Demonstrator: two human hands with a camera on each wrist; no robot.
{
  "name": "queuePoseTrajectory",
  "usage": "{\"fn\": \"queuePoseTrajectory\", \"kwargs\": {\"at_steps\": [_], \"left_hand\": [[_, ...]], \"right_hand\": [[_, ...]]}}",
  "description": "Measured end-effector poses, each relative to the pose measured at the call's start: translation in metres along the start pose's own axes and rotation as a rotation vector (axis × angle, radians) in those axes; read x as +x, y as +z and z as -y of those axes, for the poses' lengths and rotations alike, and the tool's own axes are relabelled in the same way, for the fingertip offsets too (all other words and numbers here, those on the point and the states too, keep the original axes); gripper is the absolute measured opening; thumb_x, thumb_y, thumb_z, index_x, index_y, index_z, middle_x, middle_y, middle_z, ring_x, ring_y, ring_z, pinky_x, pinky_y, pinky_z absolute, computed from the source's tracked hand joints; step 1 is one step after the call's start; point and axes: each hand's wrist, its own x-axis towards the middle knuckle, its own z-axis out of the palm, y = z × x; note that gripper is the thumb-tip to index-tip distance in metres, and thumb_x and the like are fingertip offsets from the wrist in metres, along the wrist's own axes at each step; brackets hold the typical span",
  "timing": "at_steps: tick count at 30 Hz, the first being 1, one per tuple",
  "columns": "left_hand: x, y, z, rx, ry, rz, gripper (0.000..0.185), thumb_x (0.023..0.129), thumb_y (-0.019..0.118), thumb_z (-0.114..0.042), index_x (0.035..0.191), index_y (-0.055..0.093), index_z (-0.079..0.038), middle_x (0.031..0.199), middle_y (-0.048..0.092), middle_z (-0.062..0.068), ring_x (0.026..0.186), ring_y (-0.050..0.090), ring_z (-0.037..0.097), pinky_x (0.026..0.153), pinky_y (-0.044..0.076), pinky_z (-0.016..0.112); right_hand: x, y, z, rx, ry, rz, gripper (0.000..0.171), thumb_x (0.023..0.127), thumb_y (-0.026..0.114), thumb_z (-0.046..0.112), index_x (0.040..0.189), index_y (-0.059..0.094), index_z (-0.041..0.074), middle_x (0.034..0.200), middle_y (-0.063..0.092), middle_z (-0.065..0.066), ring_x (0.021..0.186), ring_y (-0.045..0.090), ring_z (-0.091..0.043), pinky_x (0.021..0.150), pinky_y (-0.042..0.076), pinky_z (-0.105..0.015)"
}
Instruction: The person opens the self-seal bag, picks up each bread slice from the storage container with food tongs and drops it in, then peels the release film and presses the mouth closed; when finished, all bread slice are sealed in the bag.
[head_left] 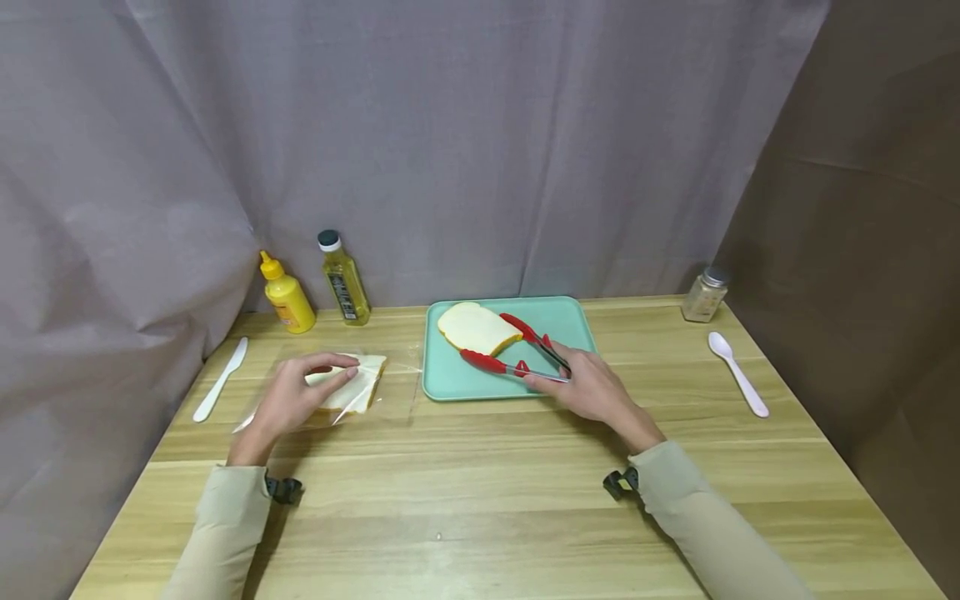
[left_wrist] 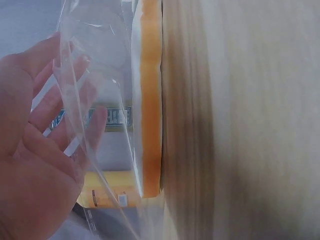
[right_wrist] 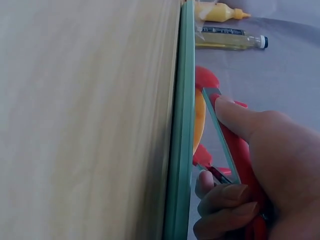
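My right hand grips a pair of red-tipped metal tongs, with the thumb along one arm in the right wrist view. The tongs' tips lie either side of a bread slice on the pale green tray. My left hand pinches the edge of a clear plastic film between thumb and fingers; several fingers show through it. Beneath that hand a second bread slice lies among the film, partly hidden by the hand. Its orange crust edge shows in the left wrist view.
Left of the film lies a white knife. A yellow squeeze bottle and an oil bottle stand at the back left, near the grey curtain. To the right are a seasoning jar and a white spoon.
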Motion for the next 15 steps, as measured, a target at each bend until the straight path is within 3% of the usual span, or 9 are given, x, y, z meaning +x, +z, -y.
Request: {"fn": "queuePoseTrajectory", "kwargs": {"at_steps": [2,4,6,9,12,15], "left_hand": [[0.000,0.000,0.000,0.003,0.002,-0.004,0.019,0.103,0.078,-0.029,0.118,0.084,-0.020,0.120,0.083,-0.005,0.118,0.076,0.022,0.107,0.058,0.047],[0.000,0.000,-0.001,0.004,-0.002,-0.011,0.018,0.103,0.078,-0.029,0.117,0.084,-0.020,0.120,0.083,-0.005,0.117,0.077,0.021,0.106,0.059,0.047],[0.000,0.000,-0.001,0.000,-0.008,-0.024,0.017,0.103,0.078,-0.029,0.116,0.085,-0.020,0.119,0.083,-0.005,0.116,0.077,0.021,0.105,0.059,0.047],[0.000,0.000,0.000,-0.013,-0.013,-0.046,0.015,0.103,0.078,-0.028,0.114,0.085,-0.021,0.117,0.084,-0.004,0.113,0.078,0.020,0.103,0.060,0.047],[0.000,-0.001,-0.001,-0.021,-0.005,-0.062,0.014,0.103,0.077,-0.026,0.113,0.085,-0.020,0.115,0.084,-0.002,0.111,0.078,0.018,0.101,0.061,0.048],[0.001,-0.002,-0.001,-0.022,-0.003,-0.068,0.014,0.104,0.077,-0.026,0.113,0.085,-0.019,0.115,0.084,-0.002,0.110,0.078,0.016,0.100,0.061,0.047]], "right_hand": [[0.000,-0.001,-0.003,0.011,-0.002,0.003,0.098,0.092,0.077,0.069,0.162,0.048,0.006,0.075,0.052,-0.001,0.067,0.040,-0.014,0.058,0.032,-0.029],[0.001,-0.002,-0.006,0.027,0.000,0.008,0.098,0.092,0.076,0.070,0.162,0.049,0.006,0.090,0.066,-0.007,0.076,0.048,-0.017,0.064,0.037,-0.030],[0.002,-0.003,-0.010,0.047,0.012,0.016,0.100,0.091,0.075,0.072,0.162,0.049,0.006,0.117,0.074,-0.015,0.090,0.056,-0.021,0.073,0.044,-0.034],[0.004,-0.006,-0.017,0.076,0.021,0.032,0.101,0.091,0.074,0.074,0.162,0.048,0.006,0.154,0.062,-0.019,0.114,0.060,-0.027,0.089,0.050,-0.041],[0.005,-0.009,-0.022,0.087,0.033,0.048,0.101,0.091,0.074,0.075,0.161,0.049,0.007,0.158,0.059,-0.019,0.121,0.061,-0.029,0.097,0.051,-0.044],[0.006,-0.013,-0.025,0.082,0.039,0.051,0.099,0.090,0.075,0.073,0.160,0.052,0.007,0.154,0.062,-0.020,0.116,0.061,-0.028,0.095,0.051,-0.043]]}}
